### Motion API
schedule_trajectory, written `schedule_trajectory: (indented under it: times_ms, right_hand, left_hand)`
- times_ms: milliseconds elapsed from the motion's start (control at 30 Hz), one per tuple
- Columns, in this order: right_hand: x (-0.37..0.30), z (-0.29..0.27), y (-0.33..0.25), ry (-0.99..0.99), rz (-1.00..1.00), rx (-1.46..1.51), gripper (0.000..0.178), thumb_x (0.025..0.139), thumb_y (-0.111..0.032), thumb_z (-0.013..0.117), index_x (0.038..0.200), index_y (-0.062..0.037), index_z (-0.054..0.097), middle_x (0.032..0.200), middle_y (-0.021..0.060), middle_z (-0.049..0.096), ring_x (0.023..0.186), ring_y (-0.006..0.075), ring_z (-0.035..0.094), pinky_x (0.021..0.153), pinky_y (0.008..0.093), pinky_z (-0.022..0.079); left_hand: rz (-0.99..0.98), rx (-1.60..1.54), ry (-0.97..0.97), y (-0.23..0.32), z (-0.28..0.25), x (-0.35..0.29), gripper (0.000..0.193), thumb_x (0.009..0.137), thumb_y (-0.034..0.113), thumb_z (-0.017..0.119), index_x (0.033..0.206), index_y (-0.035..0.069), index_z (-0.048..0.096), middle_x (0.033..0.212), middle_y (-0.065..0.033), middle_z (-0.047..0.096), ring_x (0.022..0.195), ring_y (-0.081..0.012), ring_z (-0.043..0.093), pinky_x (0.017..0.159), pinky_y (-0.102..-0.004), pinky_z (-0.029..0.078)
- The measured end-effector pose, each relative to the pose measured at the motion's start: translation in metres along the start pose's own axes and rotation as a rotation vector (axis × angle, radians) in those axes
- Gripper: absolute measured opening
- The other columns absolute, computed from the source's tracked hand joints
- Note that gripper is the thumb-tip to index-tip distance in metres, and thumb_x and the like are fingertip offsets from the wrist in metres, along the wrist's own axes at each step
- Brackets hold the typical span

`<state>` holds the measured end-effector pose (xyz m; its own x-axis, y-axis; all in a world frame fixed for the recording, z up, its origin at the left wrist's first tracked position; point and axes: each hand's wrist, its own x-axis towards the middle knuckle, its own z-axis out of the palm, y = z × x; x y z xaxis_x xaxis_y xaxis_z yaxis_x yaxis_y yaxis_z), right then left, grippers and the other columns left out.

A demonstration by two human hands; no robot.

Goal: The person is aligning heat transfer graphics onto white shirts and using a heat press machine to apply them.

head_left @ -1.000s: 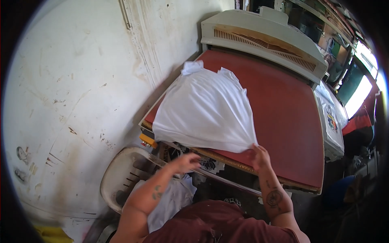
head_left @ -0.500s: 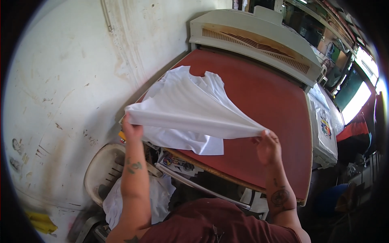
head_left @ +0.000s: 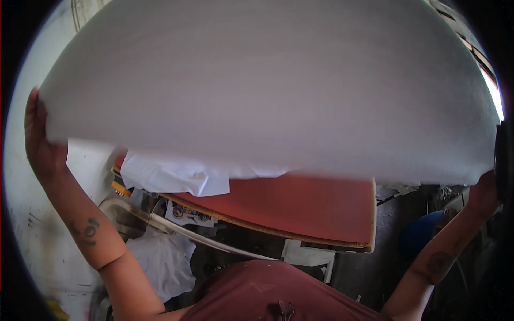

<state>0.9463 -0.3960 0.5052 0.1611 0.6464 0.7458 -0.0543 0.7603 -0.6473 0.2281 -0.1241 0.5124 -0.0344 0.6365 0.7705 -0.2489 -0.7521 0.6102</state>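
A broad stretch of white shirt fabric, greyish and blurred this close, spans the upper view between my raised hands. My left hand is closed on its left edge, beside the wall. At the far right my right hand grips the other end, its fingers partly lost in the dark rim. Beneath the lifted fabric, white cloth lies on the left of the red tabletop. I cannot tell whether it is part of the same shirt. The fabric hides the far part of the table.
Below the table's left front corner are a beige plastic chair and a white bundle. A pale rail runs under the front edge near printed cloth. A blue rounded object stands at right; a stained wall is at left.
Both hands have risen and spread wide apart, lifting the white shirt fabric off the table toward me. It now covers the machine hood and most of the tabletop.
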Motion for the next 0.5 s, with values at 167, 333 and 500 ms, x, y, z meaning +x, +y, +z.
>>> schedule_trajectory:
  times_ms: [167, 333, 500]
  right_hand:
    - [0.015, -0.053, -0.031, 0.191, 0.049, -0.200, 0.035, 0.094, -0.024, 0.048, 0.121, -0.0018, 0.049, 0.116, 0.0102, 0.057, 0.108, 0.0202, 0.054, 0.096, 0.0365, 0.041]
    - [0.040, -0.066, 0.055, 0.263, 0.150, -0.565, 0.021, 0.094, -0.025, 0.050, 0.102, -0.0077, 0.058, 0.092, 0.0012, 0.061, 0.087, 0.0095, 0.058, 0.074, 0.0241, 0.046]
    - [0.072, -0.133, 0.186, 0.580, 0.622, -0.306, 0.027, 0.089, -0.026, 0.059, 0.110, -0.0099, 0.053, 0.099, 0.0058, 0.057, 0.091, 0.0210, 0.057, 0.082, 0.0366, 0.046]
  left_hand:
    - [-0.111, 0.178, -0.258, -0.043, 0.122, 0.013, 0.057, 0.083, 0.013, 0.056, 0.135, -0.002, 0.039, 0.134, -0.0145, 0.046, 0.121, -0.0212, 0.046, 0.103, -0.0336, 0.035]
    - [-0.515, 0.108, -0.403, -0.141, 0.181, 0.047, 0.037, 0.087, 0.007, 0.050, 0.124, -0.001, 0.051, 0.112, -0.0095, 0.060, 0.100, -0.0161, 0.057, 0.091, -0.0288, 0.044]
    - [-0.827, 0.236, -0.425, -0.305, 0.207, 0.060, 0.045, 0.088, 0.014, 0.052, 0.131, 0.005, 0.047, 0.104, -0.0104, 0.061, 0.074, -0.0149, 0.055, 0.069, -0.0289, 0.047]
